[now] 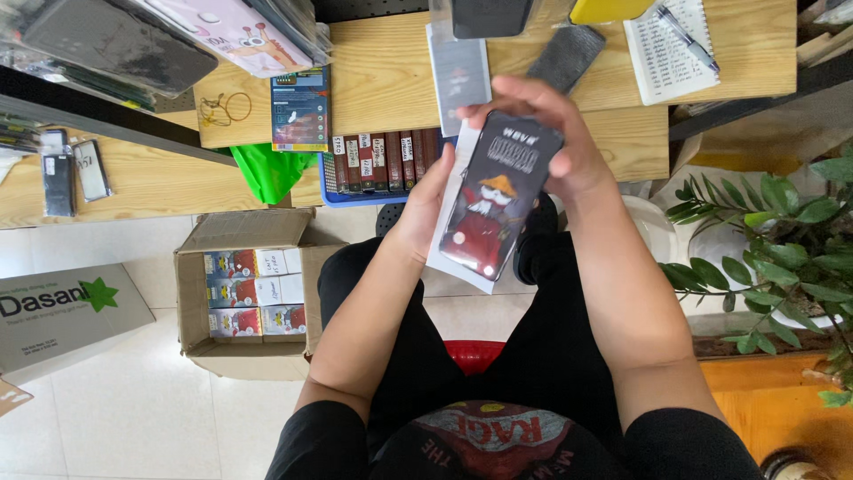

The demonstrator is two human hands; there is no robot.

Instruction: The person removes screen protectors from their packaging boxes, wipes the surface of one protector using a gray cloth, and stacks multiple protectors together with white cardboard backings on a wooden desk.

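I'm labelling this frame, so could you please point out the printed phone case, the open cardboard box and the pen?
Printed phone case (498, 204): head view, middle of its dark illustrated back.
Open cardboard box (242, 229): head view, its far flap.
Pen (686, 37): head view, mid-barrel, lying on the notebook.

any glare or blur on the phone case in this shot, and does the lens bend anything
Head view: soft, even daylight. The phone case, held between the left hand and right hand, is sharp with only a faint sheen near its top. The clear sleeve on the wooden desk looks washed by glare. The wide lens bows the desk edges; the plant stays crisp.
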